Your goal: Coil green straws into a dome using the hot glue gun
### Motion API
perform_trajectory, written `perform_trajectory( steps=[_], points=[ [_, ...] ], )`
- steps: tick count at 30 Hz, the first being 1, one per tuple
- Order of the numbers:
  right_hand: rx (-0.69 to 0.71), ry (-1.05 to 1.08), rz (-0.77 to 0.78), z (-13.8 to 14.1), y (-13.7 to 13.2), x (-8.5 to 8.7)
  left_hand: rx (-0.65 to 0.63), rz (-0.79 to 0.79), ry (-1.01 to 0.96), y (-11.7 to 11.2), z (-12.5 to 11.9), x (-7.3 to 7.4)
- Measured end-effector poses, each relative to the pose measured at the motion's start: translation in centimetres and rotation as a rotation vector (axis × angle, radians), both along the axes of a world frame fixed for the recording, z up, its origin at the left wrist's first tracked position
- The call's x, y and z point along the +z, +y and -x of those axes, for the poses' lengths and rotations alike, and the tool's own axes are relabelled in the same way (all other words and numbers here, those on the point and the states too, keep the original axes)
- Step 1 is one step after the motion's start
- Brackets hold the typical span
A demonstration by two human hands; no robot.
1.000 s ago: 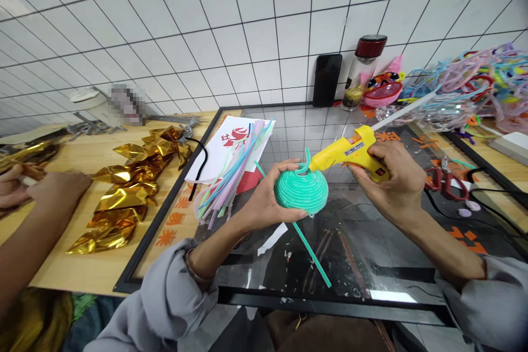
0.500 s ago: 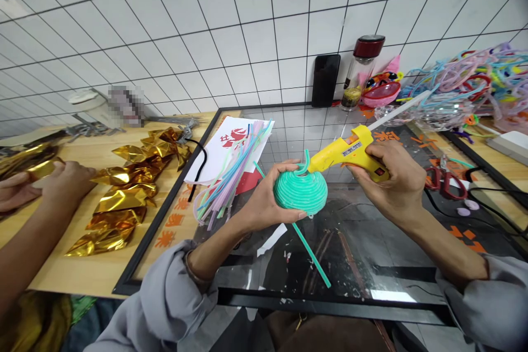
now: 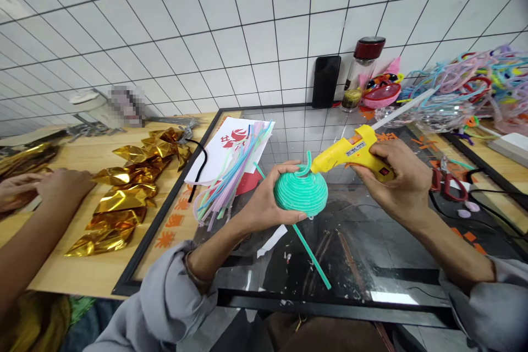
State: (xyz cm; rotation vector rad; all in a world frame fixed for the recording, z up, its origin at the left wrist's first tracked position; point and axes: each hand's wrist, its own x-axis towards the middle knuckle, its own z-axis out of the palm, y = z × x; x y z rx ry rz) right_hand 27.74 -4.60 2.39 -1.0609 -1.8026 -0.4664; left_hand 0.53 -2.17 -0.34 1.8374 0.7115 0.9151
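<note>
My left hand [image 3: 264, 201] is closed around the left side of a round, coiled turquoise ball of pipe cleaner [image 3: 301, 193], thumb below and fingers at the top. A short loose end [image 3: 309, 159] of the coil sticks up from its top. In my right hand [image 3: 406, 179] is a yellow hot glue gun [image 3: 350, 151], its nozzle at the top right of the coil. A white glue stick [image 3: 404, 107] juts from the gun's back. Under the ball, a straight turquoise pipe cleaner [image 3: 312, 257] lies on the dark glossy tabletop.
Pastel pipe cleaners [image 3: 231, 176] lie on white paper [image 3: 214, 148] at left. Farther left, a co-worker's hands [image 3: 61, 190] are near gold foil pieces [image 3: 124, 198]. Behind stand a phone [image 3: 325, 81] and a glass bottle [image 3: 358, 80]. Red-handled scissors [image 3: 449, 184] and tangled pipe cleaners [image 3: 462, 82] are right.
My right hand and the glue gun have shifted slightly right and down. The coiled ball stays nearly in place in my left hand. The co-worker's hands have moved a little.
</note>
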Motion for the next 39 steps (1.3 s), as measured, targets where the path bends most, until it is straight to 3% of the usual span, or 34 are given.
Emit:
perform_trajectory(
  steps=[10,23,39],
  points=[
    [-0.014,-0.005,-0.011,0.6,0.0,-0.2,0.006,-0.008,0.004,0.1,-0.1,-0.1],
    [0.040,-0.004,0.001,-0.3,0.2,0.4,-0.011,-0.016,-0.009,-0.1,0.1,0.1],
    [-0.003,-0.036,-0.008,-1.0,0.2,0.5,-0.024,-0.014,-0.004,0.0,0.2,0.1]
  ],
)
